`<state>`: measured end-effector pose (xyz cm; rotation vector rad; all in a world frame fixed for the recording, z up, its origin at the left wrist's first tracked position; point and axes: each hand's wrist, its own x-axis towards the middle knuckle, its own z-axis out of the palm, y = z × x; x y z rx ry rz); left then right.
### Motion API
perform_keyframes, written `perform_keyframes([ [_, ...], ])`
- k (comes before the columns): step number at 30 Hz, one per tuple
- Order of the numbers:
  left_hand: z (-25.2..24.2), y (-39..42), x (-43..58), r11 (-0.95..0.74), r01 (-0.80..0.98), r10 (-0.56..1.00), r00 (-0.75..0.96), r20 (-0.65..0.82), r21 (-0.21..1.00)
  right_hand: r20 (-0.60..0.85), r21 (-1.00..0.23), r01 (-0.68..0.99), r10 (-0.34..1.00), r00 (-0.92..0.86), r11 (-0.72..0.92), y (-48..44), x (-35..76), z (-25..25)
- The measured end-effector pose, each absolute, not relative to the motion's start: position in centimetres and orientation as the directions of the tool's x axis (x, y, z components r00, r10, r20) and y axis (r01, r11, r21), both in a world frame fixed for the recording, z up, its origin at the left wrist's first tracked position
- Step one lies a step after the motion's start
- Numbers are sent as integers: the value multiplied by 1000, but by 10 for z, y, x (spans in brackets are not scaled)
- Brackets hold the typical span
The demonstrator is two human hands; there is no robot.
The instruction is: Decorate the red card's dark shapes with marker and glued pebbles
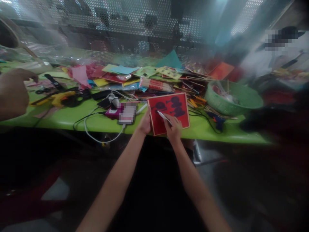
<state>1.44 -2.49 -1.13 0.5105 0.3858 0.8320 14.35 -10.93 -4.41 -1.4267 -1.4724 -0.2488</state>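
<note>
A flat red panel with a pale frame edge and several dark shapes on it tilts up at the table's front edge. My left hand grips its left side, fingers partly hidden behind it. In my right hand is a white pen, held in a pinch over the panel. The pen's tip lies at or near the lower left dark shape; whether it touches the surface I cannot tell.
Left of the panel lie a phone, a purple power strip and cables. Coloured paper is heaped behind. At right stand a green basin and a blue glue gun. Another person's hand is at far left.
</note>
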Motion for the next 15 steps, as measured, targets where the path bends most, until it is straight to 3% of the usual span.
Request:
perform_keyframes([
  [15, -12, -24, 14, 589, -589, 755, 645, -116, 553, 766, -538, 805, 542, 344, 250, -109, 145, -47],
])
